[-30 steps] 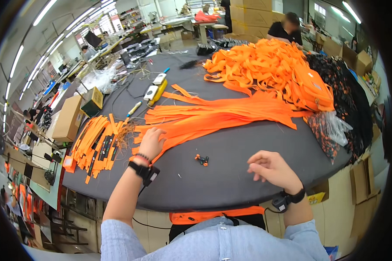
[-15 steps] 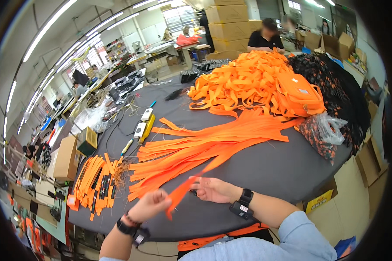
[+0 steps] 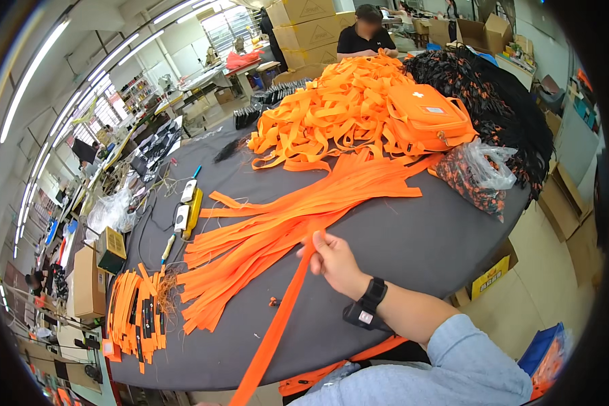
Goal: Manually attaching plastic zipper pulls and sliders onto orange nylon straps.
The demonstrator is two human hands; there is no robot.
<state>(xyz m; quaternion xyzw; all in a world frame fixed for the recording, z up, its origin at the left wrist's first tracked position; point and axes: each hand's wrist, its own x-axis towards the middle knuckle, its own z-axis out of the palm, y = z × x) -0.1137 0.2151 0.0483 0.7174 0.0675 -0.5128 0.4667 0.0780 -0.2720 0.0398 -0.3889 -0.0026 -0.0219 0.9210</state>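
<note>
My right hand (image 3: 337, 262) pinches a long flat orange strip (image 3: 275, 338) between thumb and fingers. From there the strip runs straight down to the lower edge of the picture. Only a sliver of skin of my left hand (image 3: 210, 404) shows at that edge, beside the strip; its fingers are hidden. Just beyond my right hand a bundle of similar orange strips (image 3: 250, 252) lies fanned out across the dark tabletop (image 3: 399, 254). A small orange and black piece (image 3: 275, 302) rests on the table left of the held strip.
Behind the bundle rises a heap of orange straps (image 3: 331, 108), with an orange pouch (image 3: 432, 115) and a plastic bag (image 3: 477, 179) beside it. Short orange and black strips (image 3: 139, 314) lie at left, near a power strip (image 3: 191, 211). A person (image 3: 365, 34) sits across the table.
My right hand has moved up and away along the strip. My left hand has dropped to the lower edge, almost out of sight. The view has shifted, and the small piece is uncovered.
</note>
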